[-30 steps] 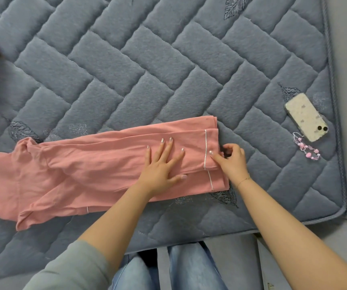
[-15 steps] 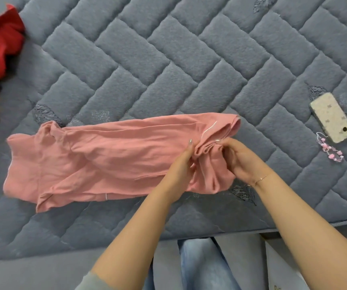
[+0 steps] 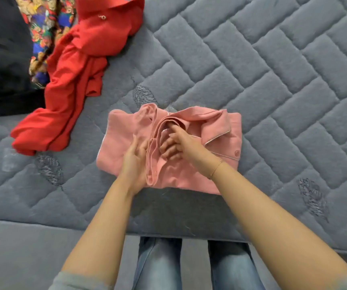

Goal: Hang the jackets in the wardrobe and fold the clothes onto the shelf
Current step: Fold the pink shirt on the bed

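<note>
Left hand (image 3: 135, 162): flat, fingers straight, pressing my folded pink shirt (image 3: 216, 141) on the bed (image 3: 273, 80). Right hand (image 3: 182, 143): fingers curled into its middle fold. Red garment (image 3: 78, 76): crumpled, far left of it.

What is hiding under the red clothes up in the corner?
The crumpled red garment lies mostly on the grey quilted mattress. Its upper left edge overlaps a colourful patterned cloth beside a black fabric. Anything else beneath it is covered.
</note>
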### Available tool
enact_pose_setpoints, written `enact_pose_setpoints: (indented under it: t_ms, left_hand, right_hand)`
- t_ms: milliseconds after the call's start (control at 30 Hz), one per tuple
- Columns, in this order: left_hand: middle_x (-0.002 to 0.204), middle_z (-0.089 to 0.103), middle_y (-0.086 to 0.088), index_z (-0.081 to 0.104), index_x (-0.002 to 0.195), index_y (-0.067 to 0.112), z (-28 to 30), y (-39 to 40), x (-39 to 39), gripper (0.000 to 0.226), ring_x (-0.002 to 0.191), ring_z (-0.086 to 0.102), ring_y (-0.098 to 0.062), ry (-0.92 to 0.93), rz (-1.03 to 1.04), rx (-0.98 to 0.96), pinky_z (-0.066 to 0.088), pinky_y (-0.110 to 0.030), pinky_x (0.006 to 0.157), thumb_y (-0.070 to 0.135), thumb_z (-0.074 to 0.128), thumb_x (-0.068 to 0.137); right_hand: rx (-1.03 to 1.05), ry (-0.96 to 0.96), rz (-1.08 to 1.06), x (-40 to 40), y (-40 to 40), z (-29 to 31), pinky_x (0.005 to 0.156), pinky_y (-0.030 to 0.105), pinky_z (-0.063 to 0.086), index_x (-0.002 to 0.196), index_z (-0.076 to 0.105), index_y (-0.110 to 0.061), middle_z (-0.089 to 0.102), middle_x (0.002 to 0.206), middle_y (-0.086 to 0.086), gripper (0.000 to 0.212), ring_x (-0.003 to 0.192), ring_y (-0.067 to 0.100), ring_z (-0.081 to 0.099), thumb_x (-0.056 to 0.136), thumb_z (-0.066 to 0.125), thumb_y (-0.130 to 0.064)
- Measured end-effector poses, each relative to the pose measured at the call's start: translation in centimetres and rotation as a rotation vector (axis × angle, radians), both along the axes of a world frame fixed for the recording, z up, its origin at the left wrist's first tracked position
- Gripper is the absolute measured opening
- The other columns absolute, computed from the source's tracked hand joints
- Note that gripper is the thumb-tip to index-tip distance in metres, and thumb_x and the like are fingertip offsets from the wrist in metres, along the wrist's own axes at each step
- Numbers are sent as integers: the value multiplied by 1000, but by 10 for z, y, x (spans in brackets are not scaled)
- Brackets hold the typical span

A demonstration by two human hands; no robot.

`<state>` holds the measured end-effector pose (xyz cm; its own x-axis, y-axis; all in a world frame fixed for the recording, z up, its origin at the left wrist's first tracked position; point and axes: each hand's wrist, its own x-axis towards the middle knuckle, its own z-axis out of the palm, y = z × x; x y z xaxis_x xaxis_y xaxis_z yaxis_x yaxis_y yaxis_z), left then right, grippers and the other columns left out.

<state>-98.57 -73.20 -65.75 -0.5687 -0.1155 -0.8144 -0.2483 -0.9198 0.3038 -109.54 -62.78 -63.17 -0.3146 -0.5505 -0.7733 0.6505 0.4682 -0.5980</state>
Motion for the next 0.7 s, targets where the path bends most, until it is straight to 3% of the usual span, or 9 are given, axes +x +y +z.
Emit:
enact_pose_setpoints:
  t_ms: [67,133,200,233,300,367,433,567,700]
  left_hand:
    - [139,57,-5,46,142,16,-15,-25,20,59,126,54,-25,-105,-65,-88,41,-47,108,55,32,100]
    - [130,63,-3,49,137,23,-22,-35,33,50,112,62,-21,-171,-194,-180,54,-39,89,52,47,97]
    - [134,58,1,46,134,30,-22,-34,38,58,110,59,-13,-177,-383,-344,57,-28,78,50,66,84]
    - [141,51,3,42,135,32,-24,-30,39,67,119,53,-11,-160,-464,-462,52,-27,89,45,74,78]
    - [148,35,7,30,146,28,-27,-15,35,88,132,36,-6,-147,-596,-713,31,-22,108,36,82,75]
    - [146,34,2,28,149,20,-27,1,28,91,132,33,-9,-193,-635,-934,20,-11,99,32,81,76]
    - [141,43,-6,37,144,14,-30,9,23,76,129,41,-19,-238,-576,-1056,23,-8,89,27,77,81]
    - [127,61,-5,52,129,13,-29,-3,19,47,110,56,-12,-222,-393,-944,39,-10,84,20,71,87]
    - [113,61,13,51,116,30,-28,-18,38,39,96,57,16,-141,-319,-826,40,-1,80,12,69,87]
  right_hand:
    - [44,24,-21,16,-26,-13,59,24,45,131,42,-25,64,87,6,37,66,16,61,97,37,-9]
    - [55,100,-150,27,-29,-18,64,19,52,139,41,-19,66,86,4,54,66,8,64,91,39,7]
    - [70,281,-242,33,-14,-16,71,16,54,123,59,-4,68,85,2,49,70,3,65,85,36,17]
    - [119,412,-263,35,-4,-13,76,19,53,110,66,-2,69,86,3,44,75,6,66,83,36,17]
    - [305,692,-349,33,19,-8,84,27,51,93,69,-7,67,93,6,33,86,16,63,83,42,9]
    - [480,866,-470,25,42,-8,87,25,45,97,63,-12,57,99,-1,19,91,18,55,84,52,-5]
    - [535,782,-516,12,52,-12,86,21,42,106,57,-17,50,102,-3,21,93,14,51,87,65,-18]
    - [462,484,-409,-16,31,-26,67,25,38,91,58,-15,51,82,4,21,76,13,46,86,73,-29]
    - [290,755,-244,-15,-8,-22,65,23,39,80,63,-3,58,76,0,14,72,8,50,84,72,-13]
